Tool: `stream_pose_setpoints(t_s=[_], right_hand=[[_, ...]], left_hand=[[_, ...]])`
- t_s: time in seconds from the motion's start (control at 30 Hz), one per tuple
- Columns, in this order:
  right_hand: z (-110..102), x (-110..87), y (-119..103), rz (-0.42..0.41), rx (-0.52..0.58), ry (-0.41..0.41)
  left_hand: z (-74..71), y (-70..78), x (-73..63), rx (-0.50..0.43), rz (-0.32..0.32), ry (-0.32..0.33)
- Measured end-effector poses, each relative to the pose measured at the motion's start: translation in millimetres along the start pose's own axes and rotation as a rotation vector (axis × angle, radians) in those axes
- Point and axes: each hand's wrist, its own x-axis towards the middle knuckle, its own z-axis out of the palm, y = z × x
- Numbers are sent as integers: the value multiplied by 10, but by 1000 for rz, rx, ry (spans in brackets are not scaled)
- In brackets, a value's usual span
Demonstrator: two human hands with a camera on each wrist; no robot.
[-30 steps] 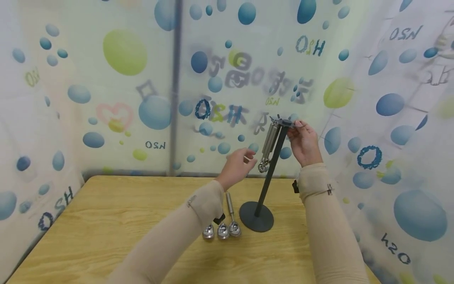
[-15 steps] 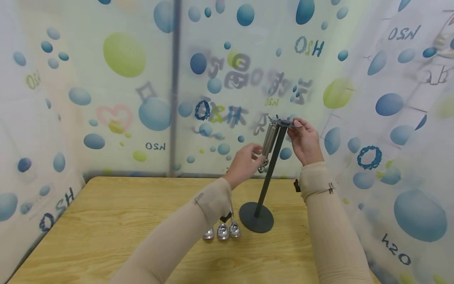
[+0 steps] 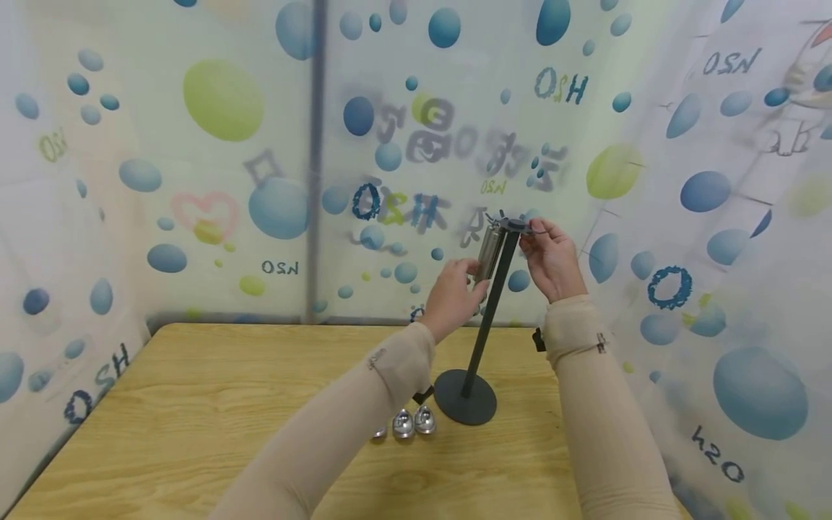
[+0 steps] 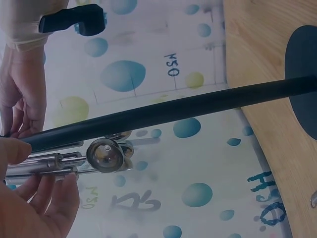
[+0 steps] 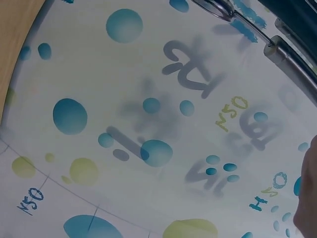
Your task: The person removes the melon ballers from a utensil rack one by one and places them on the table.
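A dark stand (image 3: 486,325) with a round base carries several metal ice cream scoops (image 3: 489,253), hanging by their handles from its top. My left hand (image 3: 451,297) is at these handles, thumb on the near side and fingers behind. In the left wrist view, its fingers (image 4: 44,198) curl under a scoop handle (image 4: 39,164), and the round scoop bowls (image 4: 105,155) stick out past them. My right hand (image 3: 552,261) pinches the edge of the stand's hooked top (image 3: 516,224). The right wrist view catches a hanging scoop's handle (image 5: 292,62) beside the post.
Three more scoops (image 3: 404,425) lie on the wooden table (image 3: 227,404), left of the stand's base (image 3: 465,397), their handles hidden by my left sleeve (image 3: 390,368). A curtain (image 3: 227,289) printed with bubbles hangs behind and to both sides.
My left hand has moved right and reached the hanging scoops, its fingers now round a handle. The right hand keeps hold of the stand's top.
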Motion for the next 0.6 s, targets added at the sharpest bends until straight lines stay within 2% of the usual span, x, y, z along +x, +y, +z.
stream_pose_setpoints(t_s=[0.27, 0.5, 0.6], right_hand=[[2, -11, 10, -10, -42, 3], [0, -15, 8, -15, -66, 16], [-6, -16, 0, -16, -67, 16]], left_hand=[[46, 39, 37, 16, 1, 10], [18, 78, 19, -52, 76, -13], [3, 76, 9, -103, 74, -10]])
